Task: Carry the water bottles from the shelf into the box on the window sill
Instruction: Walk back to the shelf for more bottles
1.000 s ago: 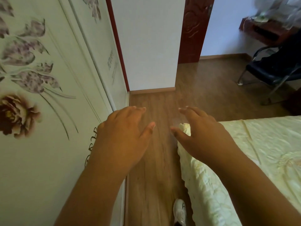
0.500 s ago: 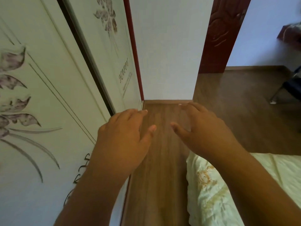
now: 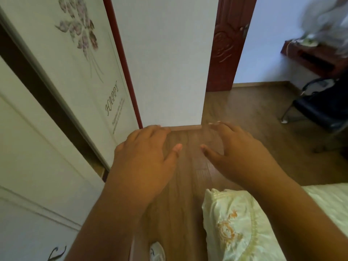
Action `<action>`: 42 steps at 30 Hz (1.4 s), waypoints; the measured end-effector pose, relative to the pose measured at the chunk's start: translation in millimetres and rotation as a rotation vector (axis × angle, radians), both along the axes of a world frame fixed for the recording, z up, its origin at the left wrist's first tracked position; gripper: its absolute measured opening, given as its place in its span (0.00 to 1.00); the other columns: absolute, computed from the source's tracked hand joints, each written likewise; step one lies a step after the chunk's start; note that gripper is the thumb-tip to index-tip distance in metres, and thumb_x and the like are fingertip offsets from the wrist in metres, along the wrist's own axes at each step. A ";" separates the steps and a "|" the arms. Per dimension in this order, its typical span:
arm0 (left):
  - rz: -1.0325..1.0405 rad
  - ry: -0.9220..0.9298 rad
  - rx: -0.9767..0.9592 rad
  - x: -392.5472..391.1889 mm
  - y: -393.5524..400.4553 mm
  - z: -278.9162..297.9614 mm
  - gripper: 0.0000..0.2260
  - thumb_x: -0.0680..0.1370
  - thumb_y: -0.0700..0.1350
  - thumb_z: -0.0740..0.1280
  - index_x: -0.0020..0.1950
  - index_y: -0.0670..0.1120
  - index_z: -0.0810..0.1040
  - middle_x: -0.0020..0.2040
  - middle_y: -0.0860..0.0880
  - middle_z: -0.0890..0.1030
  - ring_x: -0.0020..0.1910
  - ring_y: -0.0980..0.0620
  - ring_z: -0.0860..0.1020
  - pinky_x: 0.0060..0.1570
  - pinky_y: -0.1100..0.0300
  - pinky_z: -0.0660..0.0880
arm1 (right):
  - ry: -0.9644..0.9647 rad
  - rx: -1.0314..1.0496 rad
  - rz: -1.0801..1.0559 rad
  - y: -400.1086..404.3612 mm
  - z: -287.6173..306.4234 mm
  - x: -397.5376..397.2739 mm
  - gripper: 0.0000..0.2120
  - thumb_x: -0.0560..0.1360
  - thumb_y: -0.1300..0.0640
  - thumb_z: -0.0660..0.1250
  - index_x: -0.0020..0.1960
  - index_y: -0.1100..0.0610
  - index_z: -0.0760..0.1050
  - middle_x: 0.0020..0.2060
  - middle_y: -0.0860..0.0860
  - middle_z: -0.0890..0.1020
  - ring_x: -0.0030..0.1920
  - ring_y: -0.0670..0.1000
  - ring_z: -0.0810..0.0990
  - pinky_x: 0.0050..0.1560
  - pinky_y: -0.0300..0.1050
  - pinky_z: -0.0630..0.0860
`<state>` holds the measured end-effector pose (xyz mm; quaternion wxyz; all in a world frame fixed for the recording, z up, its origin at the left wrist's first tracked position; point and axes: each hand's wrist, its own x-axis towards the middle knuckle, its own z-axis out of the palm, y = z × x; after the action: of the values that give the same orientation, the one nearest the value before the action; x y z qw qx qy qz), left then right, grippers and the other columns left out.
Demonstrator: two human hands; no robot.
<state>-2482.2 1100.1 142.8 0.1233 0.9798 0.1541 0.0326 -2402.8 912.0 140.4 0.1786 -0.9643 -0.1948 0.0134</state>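
Since the earlier frames the view had swung back toward the right, so the dark chair (image 3: pixel 323 108) and the reddish cabinet (image 3: pixel 316 57) came back into sight at the far right, while both hands stayed raised in front of the body in much the same pose. At the far left stood a white wardrobe (image 3: pixel 43 147) with sliding doors, a dark gap between its panels and a flower print and the word "HAPPY" on the farther door. Beside it ran a white wall (image 3: pixel 165 63) edged in red trim, ending at a carved dark-red door frame (image 3: pixel 226 46). Over the wooden floor (image 3: pixel 254 117) hovered the left hand (image 3: pixel 145 157), palm down, fingers loosely spread and holding nothing. Just apart from it hung the right hand (image 3: pixel 235 155), likewise relaxed and empty, thumb pointing toward the left one. Below the right forearm lay the corner of a bed (image 3: pixel 235 227) with a pale yellow embroidered cover. A white shoe (image 3: pixel 157 251) showed at the bottom edge. No water bottle, shelf or box appeared anywhere in view.
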 end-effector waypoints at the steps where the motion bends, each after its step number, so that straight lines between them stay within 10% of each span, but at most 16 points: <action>1: -0.031 -0.021 0.006 16.1 6.9 3.7 0.30 0.78 0.70 0.49 0.79 0.63 0.55 0.80 0.58 0.58 0.78 0.51 0.58 0.75 0.46 0.57 | -0.013 -0.001 -0.032 4.8 2.2 11.7 0.33 0.76 0.31 0.59 0.77 0.42 0.59 0.77 0.44 0.64 0.73 0.52 0.69 0.70 0.58 0.70; 24: -0.156 0.024 0.009 274.9 153.2 15.3 0.35 0.72 0.71 0.48 0.79 0.63 0.55 0.80 0.57 0.57 0.79 0.50 0.57 0.75 0.45 0.57 | -0.001 0.006 -0.124 149.3 -7.3 248.5 0.33 0.76 0.31 0.60 0.77 0.40 0.56 0.78 0.42 0.61 0.76 0.51 0.65 0.73 0.57 0.66; 42: -0.144 -0.044 0.013 461.3 104.7 34.2 0.34 0.73 0.71 0.46 0.78 0.65 0.54 0.80 0.60 0.55 0.79 0.53 0.58 0.76 0.47 0.57 | -0.028 0.025 -0.171 109.3 23.2 442.2 0.35 0.75 0.30 0.58 0.78 0.41 0.56 0.78 0.43 0.60 0.76 0.52 0.64 0.73 0.58 0.66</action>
<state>-2021.0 1204.8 177.1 0.1223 0.9882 0.0801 0.0464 -1960.6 1021.3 163.6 0.1885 -0.9752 -0.1143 -0.0178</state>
